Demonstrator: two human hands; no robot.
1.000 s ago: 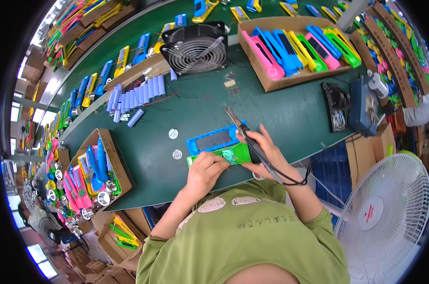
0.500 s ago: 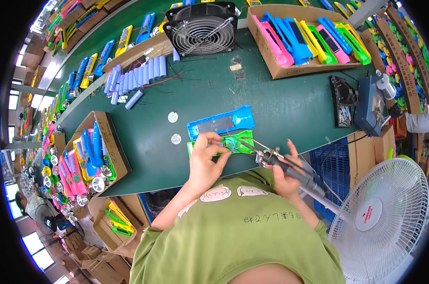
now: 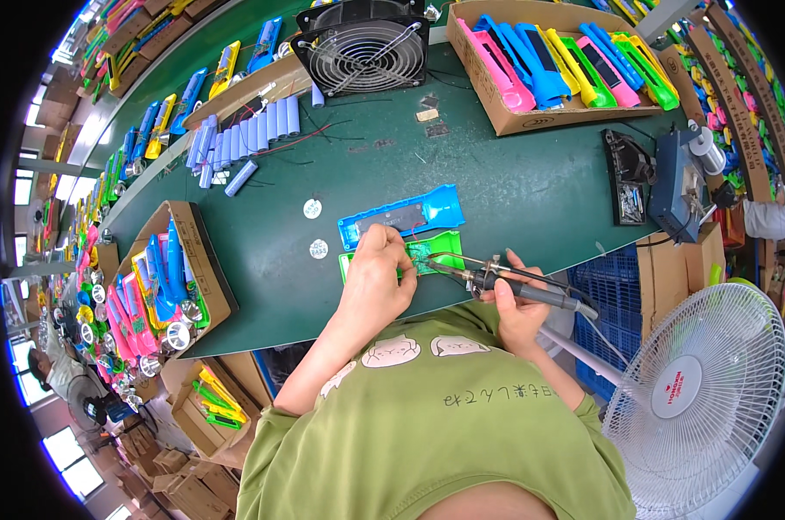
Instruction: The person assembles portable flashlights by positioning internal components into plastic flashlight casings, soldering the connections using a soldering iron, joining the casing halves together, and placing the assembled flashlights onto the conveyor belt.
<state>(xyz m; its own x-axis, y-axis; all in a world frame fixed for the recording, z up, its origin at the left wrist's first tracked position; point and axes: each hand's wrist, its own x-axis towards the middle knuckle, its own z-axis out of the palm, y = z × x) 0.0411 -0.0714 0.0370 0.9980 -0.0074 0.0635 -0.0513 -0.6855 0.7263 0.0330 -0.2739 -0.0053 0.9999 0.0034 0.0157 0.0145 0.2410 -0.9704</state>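
My right hand (image 3: 520, 303) is wrapped round a dark soldering iron (image 3: 531, 292) with a thin feed tube along it. The iron slants down to the left, its tip at a green circuit board (image 3: 419, 252) in a bright green plastic casing half (image 3: 447, 245). Over the casing's left part, my left hand (image 3: 379, 270) is closed, thumb and fingers pinched together beside the board. Whatever they pinch is too small or hidden to make out. Just beyond lies a blue casing half (image 3: 443, 206) with a dark panel, joined to the board by a thin red wire.
Purple battery cells (image 3: 258, 132) with wires lie at back left, near a black metal-grilled fan (image 3: 366, 56). Boxes of coloured casings stand at far right (image 3: 531, 123) and left (image 3: 209, 251). A blue soldering station (image 3: 675, 186) sits right; a white fan (image 3: 687, 394) stands off the bench.
My left hand has shifted slightly, its fingers now more curled together over the casing. The soldering iron has moved left, its tip further onto the board. The whole view has shifted a little.
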